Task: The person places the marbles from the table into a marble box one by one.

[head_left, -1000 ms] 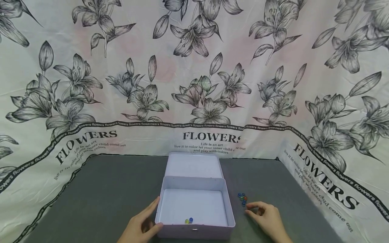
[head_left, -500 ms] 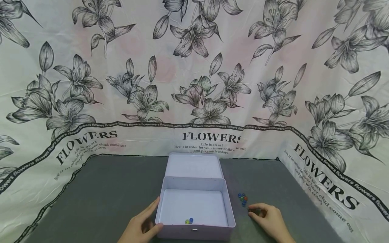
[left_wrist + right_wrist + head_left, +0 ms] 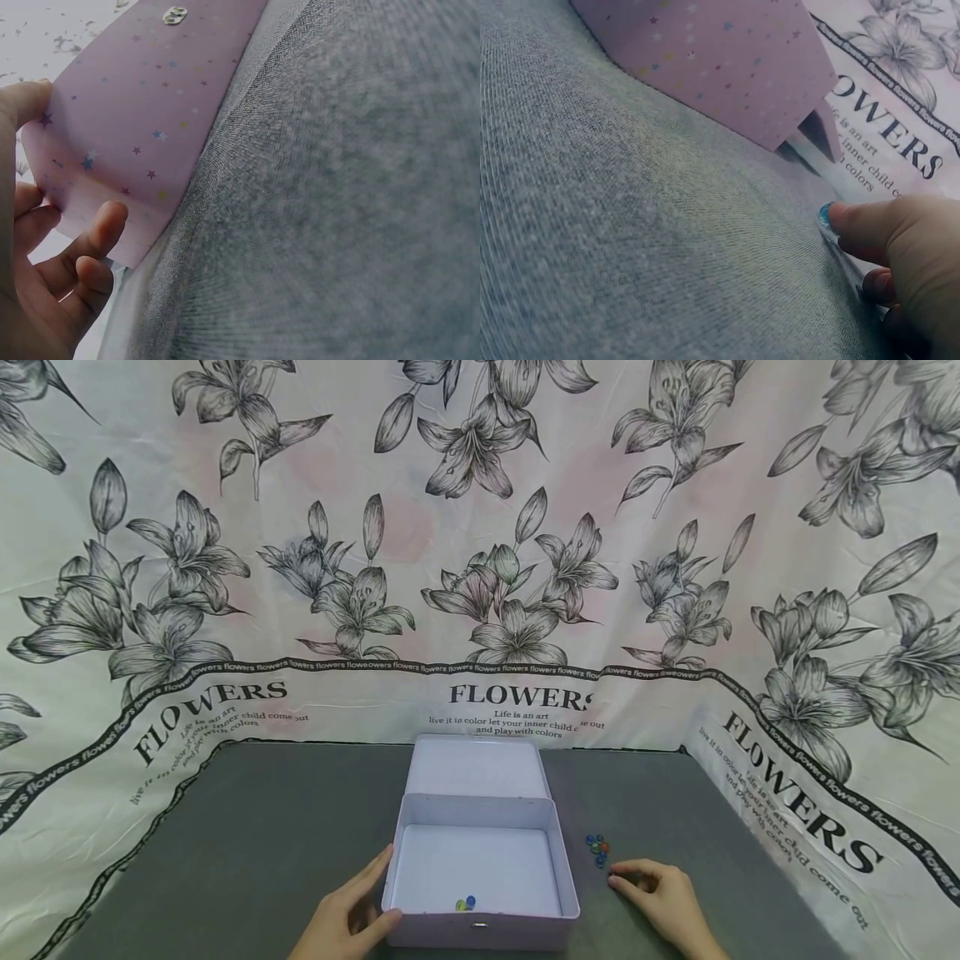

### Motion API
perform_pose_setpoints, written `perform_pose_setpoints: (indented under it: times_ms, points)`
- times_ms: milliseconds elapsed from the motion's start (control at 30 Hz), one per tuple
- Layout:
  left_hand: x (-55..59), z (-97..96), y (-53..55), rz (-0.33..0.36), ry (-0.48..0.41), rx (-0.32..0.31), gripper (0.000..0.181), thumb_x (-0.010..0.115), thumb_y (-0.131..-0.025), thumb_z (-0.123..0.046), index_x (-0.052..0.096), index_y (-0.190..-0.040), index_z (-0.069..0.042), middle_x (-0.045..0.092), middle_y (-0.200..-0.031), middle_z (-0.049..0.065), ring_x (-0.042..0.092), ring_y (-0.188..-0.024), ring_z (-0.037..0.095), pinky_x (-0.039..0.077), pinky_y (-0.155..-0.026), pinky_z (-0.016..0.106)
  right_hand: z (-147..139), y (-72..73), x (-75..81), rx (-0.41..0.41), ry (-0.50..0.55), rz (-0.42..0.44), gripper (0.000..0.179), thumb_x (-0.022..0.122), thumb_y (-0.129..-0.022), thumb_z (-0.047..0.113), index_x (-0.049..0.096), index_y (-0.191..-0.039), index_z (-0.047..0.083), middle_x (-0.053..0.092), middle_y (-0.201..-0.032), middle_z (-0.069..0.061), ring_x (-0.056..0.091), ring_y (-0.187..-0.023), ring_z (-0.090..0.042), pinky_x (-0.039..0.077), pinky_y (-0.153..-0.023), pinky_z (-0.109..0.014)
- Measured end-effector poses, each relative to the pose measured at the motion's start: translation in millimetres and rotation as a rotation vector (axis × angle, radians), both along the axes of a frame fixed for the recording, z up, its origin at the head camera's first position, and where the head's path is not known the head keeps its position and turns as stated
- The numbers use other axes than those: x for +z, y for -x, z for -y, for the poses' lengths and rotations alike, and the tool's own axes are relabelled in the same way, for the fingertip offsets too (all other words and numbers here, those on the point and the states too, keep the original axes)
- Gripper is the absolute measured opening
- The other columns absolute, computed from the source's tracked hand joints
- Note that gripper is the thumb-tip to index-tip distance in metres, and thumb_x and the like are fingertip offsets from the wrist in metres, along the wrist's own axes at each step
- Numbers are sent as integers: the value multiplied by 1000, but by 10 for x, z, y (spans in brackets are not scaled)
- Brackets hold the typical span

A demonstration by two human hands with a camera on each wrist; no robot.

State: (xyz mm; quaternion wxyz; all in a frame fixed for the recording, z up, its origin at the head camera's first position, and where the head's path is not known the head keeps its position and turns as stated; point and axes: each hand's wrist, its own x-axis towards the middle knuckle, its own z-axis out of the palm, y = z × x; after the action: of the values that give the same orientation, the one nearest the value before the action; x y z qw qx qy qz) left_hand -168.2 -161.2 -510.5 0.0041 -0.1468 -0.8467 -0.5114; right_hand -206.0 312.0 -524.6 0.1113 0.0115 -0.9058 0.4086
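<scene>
Marbles (image 3: 597,849) in blue, green and orange lie in a loose cluster on the grey desk (image 3: 300,810), just beyond the fingertips of the right hand (image 3: 660,893) and a little to their left, between that hand and the open box (image 3: 480,930). The right hand has thumb and forefinger nearly closed, pinching a small blue-green marble (image 3: 826,214) at their tips, with the other fingers curled beneath. Two more marbles, a yellow one (image 3: 461,905) and a blue one (image 3: 470,902), lie side by side inside the box near its front wall, well apart from the right hand. The left hand (image 3: 345,912) holds the box by its near left corner, thumb at the front, forefinger stretched along the side. Behind stands a flower-print cloth (image 3: 510,568).
</scene>
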Motion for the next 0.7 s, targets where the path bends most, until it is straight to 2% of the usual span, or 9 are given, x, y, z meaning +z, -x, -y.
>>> perform_pose_setpoints:
  times_ms: [300, 467, 700]
  points:
    - [-13, 10, 6, -17, -6, 2, 75, 80, -97, -32, 46, -162, -14, 48, -163, 15, 43, -58, -1, 42, -53, 20, 12, 20, 33, -52, 91, -7, 15, 86, -89, 19, 84, -102, 13, 68, -63, 3, 47, -48, -9, 40, -49, -25]
    - [-8, 4, 5, -20, -1, 1, 75, 80, -97, -32, 46, -162, -13, 48, -162, 16, 44, -58, -1, 43, -52, 20, 30, 18, 87, -73, 142, -16, 18, 86, -90, 22, 84, -105, 11, 75, -77, 1, 51, -53, -12, 43, -52, -27]
    - [-14, -14, 7, -51, 29, -13, 78, 78, -98, -31, 41, -163, -8, 43, -165, 20, 43, -58, -2, 43, -52, 21, 109, 26, 165, -20, 202, -96, 17, 85, -91, 17, 84, -106, 8, 79, -88, -2, 60, -59, -17, 47, -54, -27]
